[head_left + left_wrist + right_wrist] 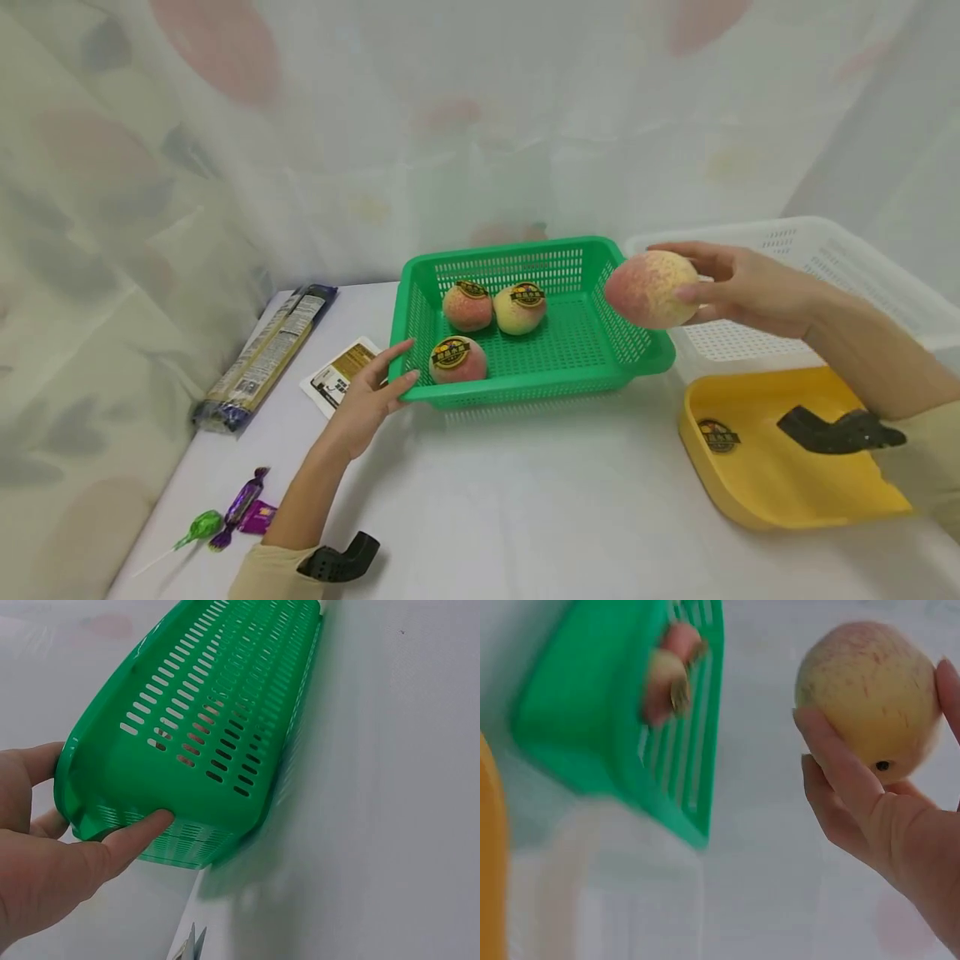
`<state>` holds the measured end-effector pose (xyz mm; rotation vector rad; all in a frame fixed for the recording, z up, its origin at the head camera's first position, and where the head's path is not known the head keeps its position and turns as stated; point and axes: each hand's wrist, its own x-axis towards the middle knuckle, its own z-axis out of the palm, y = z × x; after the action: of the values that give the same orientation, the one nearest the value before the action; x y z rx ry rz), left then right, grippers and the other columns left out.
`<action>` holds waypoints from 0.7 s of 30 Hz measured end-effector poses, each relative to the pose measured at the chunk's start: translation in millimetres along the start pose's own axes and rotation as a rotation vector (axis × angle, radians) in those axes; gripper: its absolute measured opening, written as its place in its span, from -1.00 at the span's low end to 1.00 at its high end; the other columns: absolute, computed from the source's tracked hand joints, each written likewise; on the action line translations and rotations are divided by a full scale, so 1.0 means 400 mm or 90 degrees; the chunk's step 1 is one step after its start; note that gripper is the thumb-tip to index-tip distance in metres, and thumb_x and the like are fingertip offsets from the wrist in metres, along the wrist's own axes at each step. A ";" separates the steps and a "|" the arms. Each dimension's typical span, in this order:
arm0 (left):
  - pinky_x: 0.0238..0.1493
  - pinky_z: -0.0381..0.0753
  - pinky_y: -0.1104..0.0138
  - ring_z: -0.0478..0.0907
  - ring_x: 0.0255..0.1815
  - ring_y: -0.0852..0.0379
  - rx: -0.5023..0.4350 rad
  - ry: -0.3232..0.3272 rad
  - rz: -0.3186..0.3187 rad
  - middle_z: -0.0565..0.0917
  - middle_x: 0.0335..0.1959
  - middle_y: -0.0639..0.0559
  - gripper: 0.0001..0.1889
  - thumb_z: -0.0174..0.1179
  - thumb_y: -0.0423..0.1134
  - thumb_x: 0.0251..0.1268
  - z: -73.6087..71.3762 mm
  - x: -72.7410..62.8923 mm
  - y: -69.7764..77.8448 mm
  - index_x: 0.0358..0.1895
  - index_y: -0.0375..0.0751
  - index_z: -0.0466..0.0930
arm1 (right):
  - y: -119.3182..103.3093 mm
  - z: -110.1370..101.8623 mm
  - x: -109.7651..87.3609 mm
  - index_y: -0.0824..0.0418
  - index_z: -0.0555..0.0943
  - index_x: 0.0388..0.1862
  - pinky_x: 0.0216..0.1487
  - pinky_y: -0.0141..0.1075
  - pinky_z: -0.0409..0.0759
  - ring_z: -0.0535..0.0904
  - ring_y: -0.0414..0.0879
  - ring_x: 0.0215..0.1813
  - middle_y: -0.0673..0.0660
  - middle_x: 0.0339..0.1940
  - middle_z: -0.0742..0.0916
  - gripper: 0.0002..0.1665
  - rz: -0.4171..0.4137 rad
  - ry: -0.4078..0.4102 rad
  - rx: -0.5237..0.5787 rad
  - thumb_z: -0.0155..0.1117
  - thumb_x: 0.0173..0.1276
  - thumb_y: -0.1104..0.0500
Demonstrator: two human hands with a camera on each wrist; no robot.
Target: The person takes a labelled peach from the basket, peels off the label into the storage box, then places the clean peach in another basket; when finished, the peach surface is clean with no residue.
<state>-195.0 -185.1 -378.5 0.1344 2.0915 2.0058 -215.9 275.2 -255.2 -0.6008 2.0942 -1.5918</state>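
Observation:
In the head view my right hand [757,287] holds a pink and yellow peach [651,290] in the air above the right end of a green basket [525,390]. The right wrist view shows fingers and thumb round this peach [870,697], with a small dark spot at its end. My left hand [367,412] grips the basket's left front corner; in the left wrist view the thumb [139,836] presses the outer wall. Three peaches lie in the left half of the basket, a front one [468,367] and two behind, each with a black and gold label.
Right of the green basket stands a white basket [847,242], partly behind my right arm. A yellow tray [765,500] with a loose label [718,436] sits before it. At left lie long packets [266,358], a white and brown sachet [337,379], purple-wrapped sweets [243,504] and a green lollipop [204,525].

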 end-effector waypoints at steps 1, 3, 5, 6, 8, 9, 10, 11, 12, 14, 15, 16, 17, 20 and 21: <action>-0.01 0.55 0.40 0.28 0.26 -0.12 -0.001 -0.001 0.000 0.07 0.45 -0.21 -0.40 0.05 -0.30 0.45 -0.001 0.000 -0.002 0.49 -0.14 0.08 | 0.000 -0.030 0.007 0.03 0.17 0.49 0.04 -0.11 0.58 0.49 0.02 0.10 0.12 0.28 0.39 -0.35 0.006 0.011 -0.013 0.01 0.48 0.33; -0.01 0.55 0.39 0.28 0.25 -0.12 -0.008 -0.001 0.004 0.08 0.44 -0.21 -0.40 0.05 -0.31 0.44 -0.001 0.000 -0.004 0.49 -0.14 0.09 | 0.006 -0.087 0.022 -0.01 0.21 0.47 0.03 -0.14 0.59 0.49 -0.03 0.11 0.05 0.26 0.42 -0.37 0.024 0.037 -0.042 0.02 0.48 0.31; -0.01 0.55 0.39 0.28 0.25 -0.12 -0.013 -0.002 0.010 0.09 0.44 -0.21 -0.40 0.06 -0.32 0.44 -0.001 0.000 -0.007 0.48 -0.15 0.09 | 0.016 -0.138 0.035 -0.05 0.25 0.44 0.01 -0.17 0.60 0.50 -0.07 0.10 -0.01 0.23 0.45 -0.40 0.046 0.061 -0.065 0.03 0.49 0.28; -0.01 0.56 0.38 0.28 0.25 -0.12 -0.016 -0.003 0.012 0.09 0.43 -0.21 -0.40 0.05 -0.32 0.44 -0.001 0.001 -0.007 0.48 -0.15 0.09 | 0.023 -0.162 0.041 -0.07 0.27 0.43 0.00 -0.18 0.60 0.51 -0.09 0.10 -0.03 0.21 0.47 -0.42 0.056 0.071 -0.072 0.03 0.49 0.27; -0.01 0.56 0.37 0.29 0.24 -0.11 -0.020 -0.006 0.015 0.10 0.43 -0.21 -0.40 0.06 -0.33 0.44 0.000 0.001 -0.009 0.48 -0.15 0.10 | 0.042 -0.204 0.051 -0.05 0.26 0.43 0.00 -0.19 0.61 0.51 -0.13 0.08 -0.06 0.18 0.48 -0.43 0.075 0.080 -0.092 0.03 0.50 0.24; 0.00 0.55 0.37 0.29 0.24 -0.10 -0.020 -0.008 0.016 0.10 0.43 -0.21 -0.40 0.06 -0.33 0.43 0.000 0.000 -0.010 0.48 -0.16 0.09 | 0.051 -0.222 0.055 -0.03 0.24 0.44 0.00 -0.18 0.60 0.51 -0.13 0.08 -0.06 0.16 0.48 -0.43 0.087 0.082 -0.096 0.03 0.50 0.23; 0.00 0.55 0.37 0.29 0.24 -0.10 -0.020 -0.009 0.017 0.09 0.43 -0.21 -0.39 0.06 -0.33 0.43 -0.001 0.000 -0.010 0.48 -0.16 0.09 | 0.062 -0.239 0.059 0.00 0.22 0.45 0.01 -0.17 0.60 0.51 -0.14 0.07 -0.06 0.16 0.48 -0.41 0.099 0.083 -0.100 0.04 0.50 0.22; 0.01 0.55 0.37 0.28 0.24 -0.09 -0.019 -0.010 0.018 0.08 0.44 -0.21 -0.39 0.07 -0.32 0.43 -0.001 0.000 -0.010 0.48 -0.16 0.09 | 0.073 -0.254 0.065 0.04 0.18 0.47 0.02 -0.16 0.60 0.51 -0.14 0.07 -0.06 0.15 0.47 -0.39 0.111 0.082 -0.105 0.05 0.49 0.21; 0.01 0.55 0.37 0.28 0.25 -0.09 -0.018 -0.010 0.019 0.08 0.44 -0.20 -0.39 0.07 -0.32 0.43 -0.002 -0.001 -0.010 0.48 -0.16 0.10 | 0.084 -0.267 0.071 0.07 0.16 0.47 0.02 -0.15 0.59 0.51 -0.14 0.06 -0.05 0.15 0.46 -0.37 0.123 0.083 -0.109 0.06 0.49 0.20; 0.01 0.55 0.37 0.26 0.26 -0.10 -0.016 -0.010 0.020 0.06 0.45 -0.21 -0.39 0.07 -0.32 0.43 -0.005 -0.002 -0.009 0.48 -0.16 0.09 | 0.109 -0.290 0.087 0.15 0.09 0.50 0.05 -0.12 0.57 0.51 -0.12 0.05 -0.01 0.16 0.44 -0.32 0.147 0.081 -0.109 0.08 0.48 0.17; 0.01 0.55 0.38 0.26 0.27 -0.11 -0.015 -0.010 0.021 0.05 0.46 -0.21 -0.39 0.07 -0.31 0.43 -0.006 -0.003 -0.010 0.48 -0.17 0.09 | 0.122 -0.300 0.094 0.17 0.06 0.50 0.07 -0.09 0.56 0.51 -0.11 0.05 0.03 0.17 0.43 -0.30 0.155 0.077 -0.105 0.08 0.48 0.17; 0.00 0.55 0.38 0.25 0.27 -0.12 -0.017 -0.009 0.021 0.05 0.46 -0.21 -0.39 0.07 -0.32 0.43 -0.006 -0.003 -0.010 0.48 -0.17 0.09 | 0.137 -0.309 0.102 0.20 0.03 0.51 0.09 -0.07 0.55 0.51 -0.10 0.05 0.06 0.19 0.41 -0.28 0.163 0.073 -0.101 0.08 0.48 0.16; 0.00 0.55 0.38 0.25 0.26 -0.12 -0.018 -0.008 0.020 0.04 0.46 -0.22 -0.39 0.07 -0.32 0.43 -0.006 -0.004 -0.010 0.48 -0.17 0.09 | 0.152 -0.316 0.108 0.23 0.01 0.51 0.11 -0.04 0.53 0.51 -0.09 0.04 0.10 0.19 0.39 -0.26 0.172 0.071 -0.094 0.08 0.48 0.17; 0.00 0.55 0.37 0.27 0.24 -0.11 -0.021 -0.007 0.017 0.05 0.45 -0.22 -0.39 0.07 -0.33 0.43 -0.006 -0.007 -0.013 0.48 -0.18 0.09 | 0.201 -0.332 0.118 0.29 -0.06 0.52 0.17 0.02 0.47 0.52 -0.09 0.01 0.15 0.18 0.39 -0.21 0.203 0.067 -0.064 0.07 0.49 0.17; 0.00 0.55 0.37 0.28 0.23 -0.11 -0.021 -0.007 0.016 0.05 0.45 -0.22 -0.39 0.07 -0.33 0.43 -0.005 -0.008 -0.013 0.48 -0.17 0.09 | 0.217 -0.336 0.118 0.31 -0.08 0.52 0.18 0.04 0.45 0.52 -0.10 0.01 0.15 0.16 0.39 -0.20 0.212 0.065 -0.060 0.08 0.48 0.16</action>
<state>-191.8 -188.1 -383.4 0.1661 2.0590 2.0477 -339.1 373.0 -310.5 -0.1871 2.2141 -1.3663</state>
